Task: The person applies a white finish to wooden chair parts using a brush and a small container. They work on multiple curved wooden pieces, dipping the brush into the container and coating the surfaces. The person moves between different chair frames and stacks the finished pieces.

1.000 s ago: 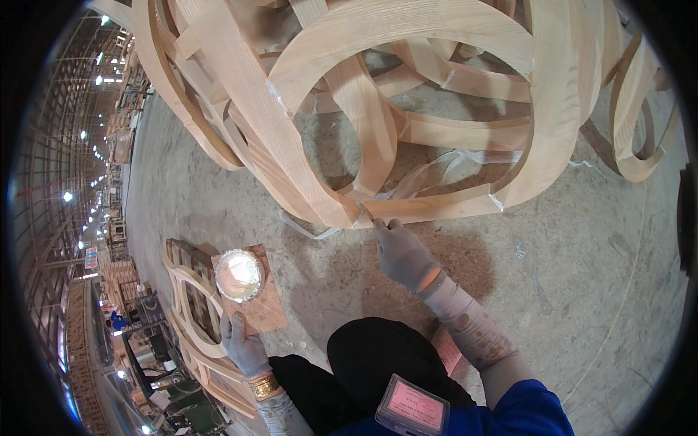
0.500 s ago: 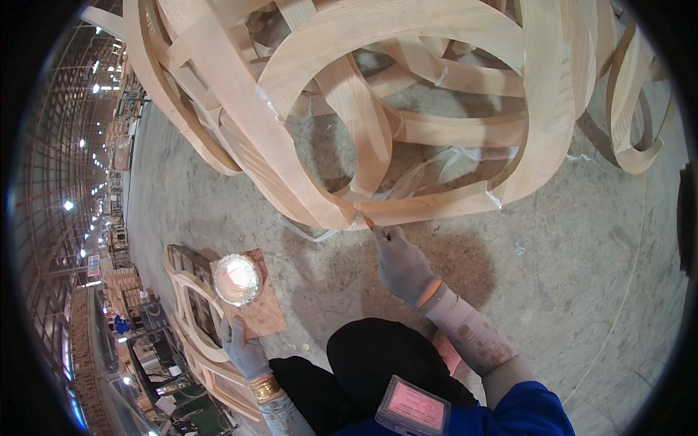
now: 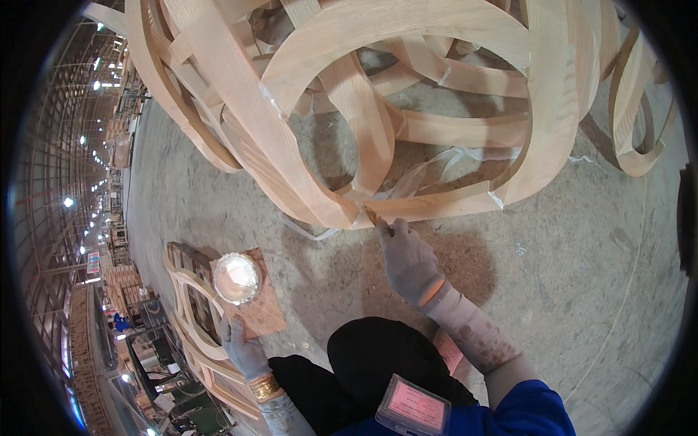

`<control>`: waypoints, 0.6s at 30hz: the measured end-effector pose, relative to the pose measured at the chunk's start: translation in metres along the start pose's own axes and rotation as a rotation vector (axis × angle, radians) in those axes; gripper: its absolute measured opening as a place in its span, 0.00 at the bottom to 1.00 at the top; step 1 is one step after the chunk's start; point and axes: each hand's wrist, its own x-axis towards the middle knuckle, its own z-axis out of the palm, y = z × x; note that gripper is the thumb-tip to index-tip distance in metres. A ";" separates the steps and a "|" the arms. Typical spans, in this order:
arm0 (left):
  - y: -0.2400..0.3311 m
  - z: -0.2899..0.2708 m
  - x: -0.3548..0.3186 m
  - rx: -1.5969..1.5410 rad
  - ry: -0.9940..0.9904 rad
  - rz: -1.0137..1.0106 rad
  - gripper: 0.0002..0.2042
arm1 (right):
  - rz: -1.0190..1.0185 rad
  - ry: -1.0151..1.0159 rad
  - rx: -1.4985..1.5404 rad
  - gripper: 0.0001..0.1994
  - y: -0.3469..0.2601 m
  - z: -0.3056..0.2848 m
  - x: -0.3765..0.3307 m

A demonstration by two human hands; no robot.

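Note:
My right hand (image 3: 408,263), in a grey glove, is closed on a thin brown stick-like tool (image 3: 372,216); most of it is hidden by the fingers. Its tip touches a joint at the lower rim of a large curved wooden frame (image 3: 429,206). Whitish glue-like material shows at this joint and at others. My left hand (image 3: 246,350), gloved too, grips the near edge of a flat brown board (image 3: 265,312), thumb on top. On that board rests a round tub (image 3: 238,278) with a crinkled clear lining and shiny white contents.
More curved wooden frames (image 3: 200,327) lie at the lower left, beside the board. Another bent wooden piece (image 3: 632,138) stands at the far right. Strips of clear film (image 3: 414,178) lie on the concrete floor (image 3: 582,276) under the large frame. Stacked goods line the hall at left.
My right hand has shifted very slightly, and the tool's tip now sits just right of the joint. The left hand, board and tub stay practically where they were.

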 end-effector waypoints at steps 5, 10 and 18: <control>-0.001 -0.001 0.001 -0.006 0.008 0.004 0.17 | 0.026 -0.053 0.113 0.21 0.003 0.003 0.002; 0.003 0.004 0.001 -0.033 0.011 -0.011 0.17 | -0.064 0.092 0.428 0.18 0.024 0.016 -0.004; 0.001 0.007 0.003 -0.019 0.005 -0.004 0.19 | -0.063 0.027 0.474 0.22 0.029 0.034 -0.006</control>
